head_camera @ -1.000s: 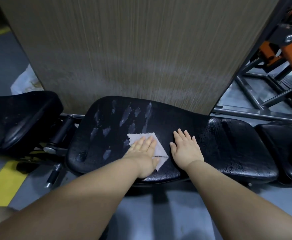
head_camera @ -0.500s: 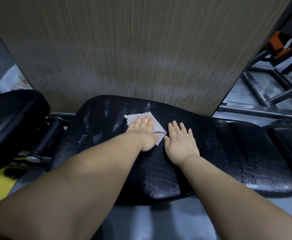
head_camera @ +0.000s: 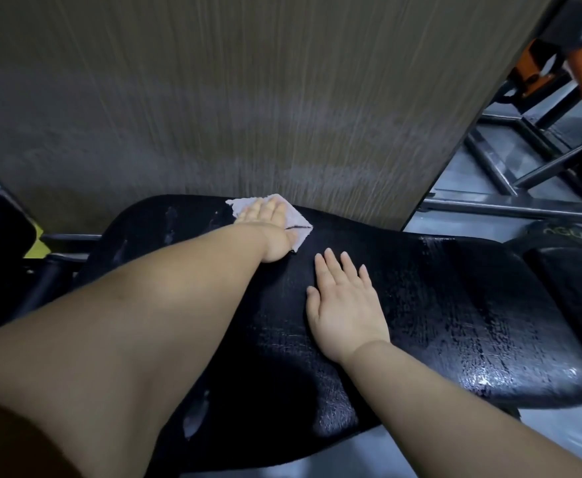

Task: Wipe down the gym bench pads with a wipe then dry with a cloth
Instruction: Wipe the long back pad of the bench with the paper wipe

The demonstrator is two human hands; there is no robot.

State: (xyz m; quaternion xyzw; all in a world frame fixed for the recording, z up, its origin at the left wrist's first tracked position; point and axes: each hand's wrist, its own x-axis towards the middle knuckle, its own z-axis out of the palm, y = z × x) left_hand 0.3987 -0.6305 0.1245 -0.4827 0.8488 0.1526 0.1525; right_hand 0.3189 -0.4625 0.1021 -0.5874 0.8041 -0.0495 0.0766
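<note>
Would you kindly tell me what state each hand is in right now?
Left hand: open, fingers flat, pressing the wipe onto the bench pad.
Right hand: open, resting flat on the pad, holding nothing.

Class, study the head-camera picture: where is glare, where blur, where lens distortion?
Head view: glare glints off the glossy bench pad at its near right edge; head view: the wooden panel behind is smeared into vertical streaks, and the wipe under the left hand looks soft; head view: the wide lens swells the left forearm and bows the pad's edges.
</note>
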